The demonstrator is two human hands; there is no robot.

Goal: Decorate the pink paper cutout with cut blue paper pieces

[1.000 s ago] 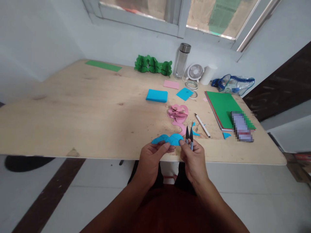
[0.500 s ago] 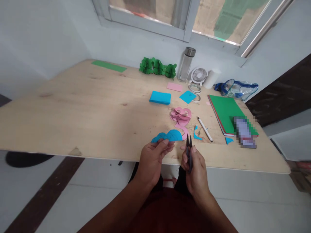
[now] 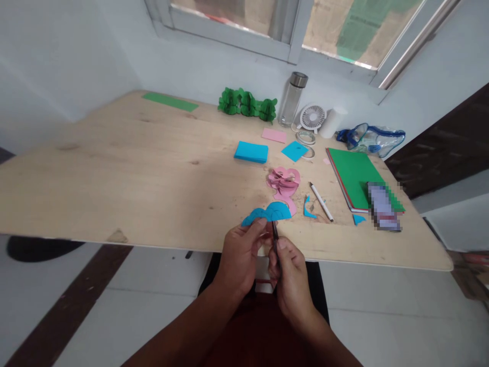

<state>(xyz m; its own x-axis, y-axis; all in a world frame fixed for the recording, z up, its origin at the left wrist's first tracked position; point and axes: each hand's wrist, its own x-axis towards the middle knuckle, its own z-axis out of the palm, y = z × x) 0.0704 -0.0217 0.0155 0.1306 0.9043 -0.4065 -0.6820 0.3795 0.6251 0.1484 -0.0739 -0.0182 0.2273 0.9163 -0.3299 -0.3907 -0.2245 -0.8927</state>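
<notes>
My left hand (image 3: 244, 250) pinches the lower edge of a scallop-edged piece of blue paper (image 3: 280, 210) with curved lines drawn on it. In my right hand (image 3: 292, 265) are small dark thread snips (image 3: 275, 237), held with the tips up against the paper's lower edge. Whether the blades are closed on the paper cannot be made out. Just beyond the paper lies a pink cut-out paper shape (image 3: 284, 181), partly folded, its near end covered by the blue piece. A curved blue scrap (image 3: 308, 208) and a white marker (image 3: 321, 202) lie to the right.
A folded blue paper stack (image 3: 251, 152), a blue square (image 3: 294, 151), a pink strip (image 3: 274, 135) and tape rolls (image 3: 305, 137) lie farther back. Green paper garland (image 3: 247, 104), a glass bottle (image 3: 293, 99) and a fan (image 3: 312, 118) stand by the wall. Right: a green pad (image 3: 357, 176) under a blurred phone (image 3: 383, 206).
My right hand has moved left, bringing the snips from beside the blue paper to its lower edge. The blue paper has shifted slightly right in my left hand.
</notes>
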